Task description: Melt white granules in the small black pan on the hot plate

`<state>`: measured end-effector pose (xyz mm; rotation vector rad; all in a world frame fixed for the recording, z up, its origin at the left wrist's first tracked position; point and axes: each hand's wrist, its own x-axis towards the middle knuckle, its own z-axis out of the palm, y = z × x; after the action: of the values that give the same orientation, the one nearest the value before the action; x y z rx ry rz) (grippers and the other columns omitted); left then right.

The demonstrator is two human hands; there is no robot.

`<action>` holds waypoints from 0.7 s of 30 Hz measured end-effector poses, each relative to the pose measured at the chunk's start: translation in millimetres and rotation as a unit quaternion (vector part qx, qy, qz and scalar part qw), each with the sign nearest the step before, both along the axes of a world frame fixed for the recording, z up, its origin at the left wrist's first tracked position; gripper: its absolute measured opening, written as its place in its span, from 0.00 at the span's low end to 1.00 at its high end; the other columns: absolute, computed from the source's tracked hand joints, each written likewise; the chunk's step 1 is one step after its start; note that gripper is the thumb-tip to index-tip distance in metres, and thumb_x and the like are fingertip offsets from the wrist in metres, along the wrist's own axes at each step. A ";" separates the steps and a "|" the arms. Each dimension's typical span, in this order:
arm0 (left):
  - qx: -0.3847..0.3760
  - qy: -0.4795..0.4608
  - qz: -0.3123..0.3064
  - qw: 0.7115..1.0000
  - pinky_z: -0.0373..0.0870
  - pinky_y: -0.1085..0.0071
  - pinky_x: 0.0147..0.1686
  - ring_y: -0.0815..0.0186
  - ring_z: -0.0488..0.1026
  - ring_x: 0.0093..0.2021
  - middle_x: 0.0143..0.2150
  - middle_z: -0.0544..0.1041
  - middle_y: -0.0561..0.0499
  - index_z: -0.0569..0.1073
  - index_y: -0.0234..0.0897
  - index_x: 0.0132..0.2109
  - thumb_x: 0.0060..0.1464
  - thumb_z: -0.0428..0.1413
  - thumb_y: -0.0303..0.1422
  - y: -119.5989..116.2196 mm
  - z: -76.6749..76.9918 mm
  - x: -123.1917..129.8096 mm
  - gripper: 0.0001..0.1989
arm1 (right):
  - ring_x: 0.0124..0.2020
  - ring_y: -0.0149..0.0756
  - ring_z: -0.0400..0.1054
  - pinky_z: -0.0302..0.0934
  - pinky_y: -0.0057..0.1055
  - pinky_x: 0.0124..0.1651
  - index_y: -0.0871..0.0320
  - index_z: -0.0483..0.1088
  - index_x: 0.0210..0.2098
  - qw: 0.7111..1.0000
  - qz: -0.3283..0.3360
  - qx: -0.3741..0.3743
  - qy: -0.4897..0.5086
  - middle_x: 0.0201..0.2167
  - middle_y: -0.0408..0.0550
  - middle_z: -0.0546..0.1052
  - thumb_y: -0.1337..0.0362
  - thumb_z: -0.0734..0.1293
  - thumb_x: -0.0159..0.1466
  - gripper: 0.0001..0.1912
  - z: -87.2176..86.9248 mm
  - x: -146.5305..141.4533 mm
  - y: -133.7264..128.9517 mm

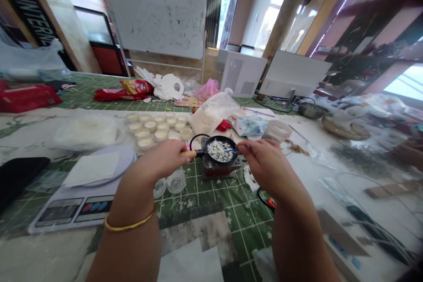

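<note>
My left hand [168,158] is closed round the wooden handle [190,153] of a small black frying pan [207,142]. The pan rests on a small electric hot plate [220,171]. White crumbly pieces [218,151] fill the pan. In my right hand [264,156] is a thin blue stick [234,150], pinched between the fingers, its far end among the white pieces. Two clear plastic cups [176,181] stand just below my left hand.
Several small cups of pale yellow wax-like stuff [161,135] stand behind my left hand. A kitchen scale [82,198] bearing white paper lies left. A bag of white material [211,114] sits behind the pan. Another person's hand [408,153] shows at the right edge.
</note>
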<state>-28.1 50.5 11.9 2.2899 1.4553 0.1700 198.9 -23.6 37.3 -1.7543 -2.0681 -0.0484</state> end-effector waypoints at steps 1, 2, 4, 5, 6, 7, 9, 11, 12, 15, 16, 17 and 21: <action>0.002 -0.001 0.000 1.000 0.54 0.72 0.26 0.66 0.66 0.27 0.27 0.73 0.50 0.69 0.36 0.27 0.49 0.48 0.45 0.1 -0.2 -0.4 0.16 | 0.37 0.33 0.66 0.48 0.35 0.50 0.54 0.71 0.36 1.000 -0.003 0.009 0.007 0.31 0.44 0.75 0.61 0.54 0.65 0.15 -0.5 -0.2 0.6; 0.001 -0.003 0.000 1.000 0.54 0.72 0.26 0.66 0.66 0.27 0.27 0.73 0.50 0.69 0.36 0.27 0.49 0.48 0.45 0.0 -0.4 -0.6 0.16 | 0.38 0.33 0.66 0.48 0.35 0.50 0.54 0.71 0.37 1.000 -0.003 0.016 0.011 0.32 0.44 0.76 0.61 0.54 0.65 0.15 -1.0 -0.3 1.1; -0.002 -0.010 0.002 1.000 0.54 0.71 0.26 0.66 0.66 0.27 0.26 0.72 0.50 0.69 0.36 0.27 0.49 0.48 0.45 -0.2 -0.5 -0.9 0.16 | 0.38 0.33 0.66 0.48 0.36 0.50 0.54 0.71 0.36 1.000 0.005 0.010 0.007 0.32 0.44 0.76 0.61 0.55 0.65 0.14 -1.6 -0.6 2.2; -0.004 -0.014 0.002 1.000 0.54 0.71 0.26 0.66 0.66 0.27 0.26 0.72 0.50 0.69 0.36 0.28 0.49 0.48 0.45 -0.3 -0.5 -0.9 0.16 | 0.38 0.33 0.66 0.48 0.36 0.51 0.54 0.71 0.36 1.000 0.008 0.002 0.004 0.32 0.44 0.76 0.61 0.55 0.65 0.14 -1.9 -0.8 2.7; -0.005 -0.017 0.002 1.000 0.54 0.71 0.26 0.67 0.66 0.27 0.26 0.72 0.50 0.69 0.36 0.27 0.49 0.48 0.45 -0.4 -0.4 -0.7 0.17 | 0.38 0.33 0.66 0.47 0.36 0.51 0.54 0.72 0.36 1.000 0.006 -0.002 0.004 0.32 0.44 0.76 0.61 0.55 0.65 0.14 -2.0 -1.0 3.2; -0.005 -0.016 0.003 1.000 0.54 0.71 0.26 0.67 0.66 0.27 0.26 0.72 0.50 0.69 0.36 0.27 0.49 0.48 0.45 -0.5 -0.3 -0.5 0.17 | 0.38 0.34 0.66 0.47 0.36 0.51 0.54 0.72 0.37 1.000 -0.002 0.001 0.008 0.33 0.44 0.76 0.61 0.55 0.65 0.14 -2.2 -1.2 3.8; -0.004 -0.010 0.002 1.000 0.54 0.71 0.26 0.67 0.66 0.27 0.26 0.72 0.50 0.69 0.36 0.27 0.49 0.48 0.45 -0.5 0.1 0.2 0.16 | 0.39 0.34 0.66 0.47 0.37 0.51 0.54 0.71 0.39 1.000 -0.013 0.011 0.019 0.35 0.45 0.76 0.61 0.55 0.65 0.14 -2.5 -1.3 5.2; -0.005 -0.003 0.000 1.000 0.54 0.72 0.27 0.66 0.66 0.28 0.27 0.73 0.50 0.68 0.36 0.27 0.49 0.48 0.44 -0.5 0.6 0.8 0.16 | 0.38 0.34 0.66 0.47 0.38 0.52 0.54 0.71 0.39 1.000 -0.001 -0.005 0.017 0.33 0.45 0.76 0.62 0.55 0.64 0.14 -3.1 -1.4 7.0; -0.007 -0.001 -0.002 1.000 0.55 0.72 0.27 0.66 0.67 0.28 0.27 0.73 0.50 0.68 0.36 0.27 0.49 0.49 0.44 -0.5 0.9 1.1 0.15 | 0.38 0.34 0.67 0.47 0.38 0.51 0.54 0.71 0.39 1.000 0.006 -0.013 0.015 0.33 0.45 0.76 0.62 0.55 0.64 0.14 -3.5 -1.6 8.0; -0.013 -0.002 0.002 1.000 0.55 0.72 0.28 0.66 0.67 0.29 0.27 0.73 0.50 0.68 0.36 0.28 0.48 0.50 0.43 -0.8 1.9 1.5 0.14 | 0.39 0.35 0.66 0.47 0.38 0.51 0.54 0.71 0.40 1.000 0.002 0.004 0.028 0.35 0.46 0.76 0.61 0.54 0.65 0.15 -4.5 -3.1 10.1; -0.014 -0.005 0.004 1.000 0.55 0.72 0.28 0.66 0.67 0.29 0.28 0.73 0.50 0.69 0.36 0.28 0.47 0.50 0.43 -1.0 2.2 1.5 0.14 | 0.40 0.35 0.66 0.47 0.38 0.51 0.54 0.71 0.40 1.000 0.003 0.008 0.030 0.35 0.46 0.76 0.61 0.54 0.65 0.15 -4.7 -3.8 10.2; -0.016 -0.009 0.006 1.000 0.55 0.72 0.28 0.66 0.67 0.29 0.28 0.73 0.50 0.69 0.36 0.28 0.47 0.50 0.44 -1.2 2.4 1.5 0.14 | 0.39 0.35 0.66 0.47 0.38 0.51 0.54 0.71 0.40 1.000 0.008 0.003 0.028 0.34 0.46 0.76 0.61 0.54 0.65 0.15 -4.7 -4.6 9.9; -0.019 -0.023 0.004 1.000 0.55 0.72 0.28 0.66 0.67 0.29 0.27 0.73 0.50 0.70 0.36 0.29 0.48 0.49 0.44 -1.6 2.0 1.2 0.16 | 0.38 0.32 0.66 0.46 0.37 0.52 0.54 0.71 0.38 0.999 0.036 -0.022 0.020 0.32 0.43 0.76 0.62 0.54 0.65 0.14 -2.9 -6.7 5.2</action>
<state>-27.0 48.9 13.9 2.2349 1.4331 0.1958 192.2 -18.4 34.4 -1.6902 -2.1154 0.0534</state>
